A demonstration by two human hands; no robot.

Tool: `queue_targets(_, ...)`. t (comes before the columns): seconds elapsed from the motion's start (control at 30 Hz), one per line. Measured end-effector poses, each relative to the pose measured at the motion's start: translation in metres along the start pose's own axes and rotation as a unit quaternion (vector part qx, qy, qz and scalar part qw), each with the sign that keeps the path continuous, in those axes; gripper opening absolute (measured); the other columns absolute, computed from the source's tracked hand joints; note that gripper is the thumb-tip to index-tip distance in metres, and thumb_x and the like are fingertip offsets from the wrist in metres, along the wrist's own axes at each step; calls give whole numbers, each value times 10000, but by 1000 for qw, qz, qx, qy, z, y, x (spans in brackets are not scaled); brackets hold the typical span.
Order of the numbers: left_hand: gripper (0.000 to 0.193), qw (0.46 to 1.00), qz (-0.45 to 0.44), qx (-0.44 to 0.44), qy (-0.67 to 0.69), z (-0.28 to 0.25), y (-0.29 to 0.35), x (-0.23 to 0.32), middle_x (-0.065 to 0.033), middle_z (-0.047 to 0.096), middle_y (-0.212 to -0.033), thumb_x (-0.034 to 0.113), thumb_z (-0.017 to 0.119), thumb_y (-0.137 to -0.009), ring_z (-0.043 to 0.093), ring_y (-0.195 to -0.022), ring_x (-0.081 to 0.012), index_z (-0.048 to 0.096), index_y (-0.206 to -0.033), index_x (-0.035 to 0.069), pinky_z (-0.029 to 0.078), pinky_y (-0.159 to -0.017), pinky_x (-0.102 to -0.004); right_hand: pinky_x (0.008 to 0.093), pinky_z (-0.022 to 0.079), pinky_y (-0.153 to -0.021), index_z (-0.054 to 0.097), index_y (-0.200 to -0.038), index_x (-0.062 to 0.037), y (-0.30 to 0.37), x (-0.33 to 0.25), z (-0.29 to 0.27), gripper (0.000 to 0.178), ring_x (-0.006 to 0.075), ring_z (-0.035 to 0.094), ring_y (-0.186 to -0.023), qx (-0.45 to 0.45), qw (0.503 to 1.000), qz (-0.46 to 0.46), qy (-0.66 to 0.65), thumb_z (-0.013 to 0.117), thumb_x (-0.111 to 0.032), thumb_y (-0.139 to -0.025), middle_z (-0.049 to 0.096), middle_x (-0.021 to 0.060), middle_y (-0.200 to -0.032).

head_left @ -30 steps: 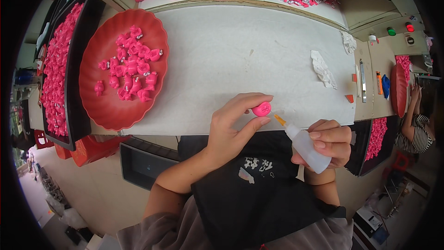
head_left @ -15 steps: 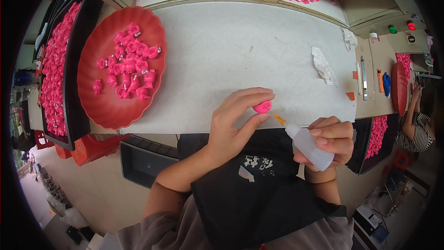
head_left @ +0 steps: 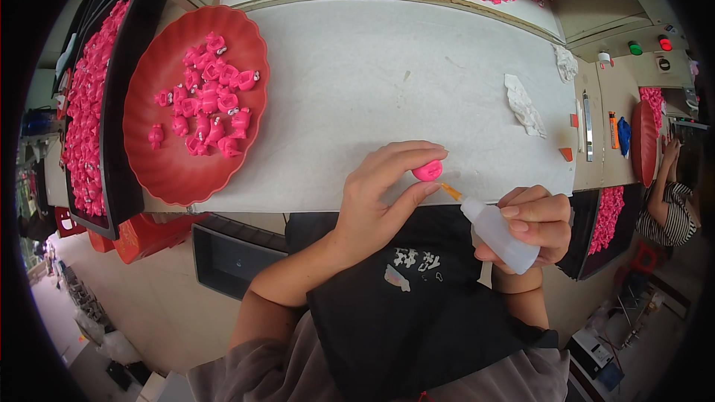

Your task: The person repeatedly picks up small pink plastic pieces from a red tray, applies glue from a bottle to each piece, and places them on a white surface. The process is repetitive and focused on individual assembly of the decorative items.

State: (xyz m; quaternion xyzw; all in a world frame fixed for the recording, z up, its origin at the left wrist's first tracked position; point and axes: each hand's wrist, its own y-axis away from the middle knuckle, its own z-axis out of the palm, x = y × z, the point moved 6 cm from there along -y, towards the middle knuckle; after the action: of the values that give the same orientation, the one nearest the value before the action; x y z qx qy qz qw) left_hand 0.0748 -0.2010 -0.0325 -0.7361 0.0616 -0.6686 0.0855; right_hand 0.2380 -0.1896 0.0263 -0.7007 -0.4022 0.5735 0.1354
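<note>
Little has shifted over the last second: both hands hold almost the same place at the near table edge, the bottle tip staying right by the pink piece.

Left hand (head_left: 380, 197) pinches a small pink piece (head_left: 427, 171) between thumb and fingertips, just over the near edge of the white table (head_left: 387, 82), at about 6 o'clock of the tabletop. Right hand (head_left: 538, 217) is wrapped around a small white squeeze bottle (head_left: 497, 235), its orange nozzle (head_left: 450, 191) aimed toward 10 o'clock and all but touching the underside of the piece. Judging by this, the step in hand looks like dabbing liquid, probably glue, onto the piece; it calls for a light squeeze with the nozzle kept steady on one spot.

Left forearm comes up from 7 o'clock, wrist bent inward; right wrist is cocked, knuckles turned up.

Out at 10 o'clock from the hands sits a red scalloped dish (head_left: 160, 171) holding more pink pieces; beyond it, black trays (head_left: 119, 149) filled with the same. A crumpled white rag (head_left: 524, 106) lies at 2 o'clock. Another person's arm (head_left: 663, 179) shows at the far right.
</note>
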Motion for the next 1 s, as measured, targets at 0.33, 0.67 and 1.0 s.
queue_targets(0.33, 283, 1000, 17, 11, -19, 0, 1, -1, -108, 599, -1022, -13, 628, -725, 565, -938, -234, 600, -1004, 27, 441, -800, -303, 256, 465, -516, 539, -887, -63, -1, 1, 1, 487, 175, 557, -631, -7, 1000, -1, -22, 849, -113, -514, 531, 86, -851)
queue_targets(0.67, 271, 995, -12, 97, -27, -37, -8, -9, -96, 599, -1048, 0, 599, -748, 557, -908, -164, 596, -1019, 13, 415, -753, -258, 274, 511, -638, 504, -934, 19, -41, 79, -43, 298, 185, 575, -781, 45, 982, 180, -37, 643, 58, -674, 517, 102, -910)
queue_targets(1.0, 260, 996, -22, 89, -1, -36, -9, -10, -75, 608, -1030, 34, 609, -759, 554, -858, -152, 596, -1019, 28, 399, -728, -246, 351, 469, -688, 603, -928, -32, -149, 195, -9, 252, 264, 597, -797, -79, 921, 114, 363, 664, -176, -730, 607, 94, -845)
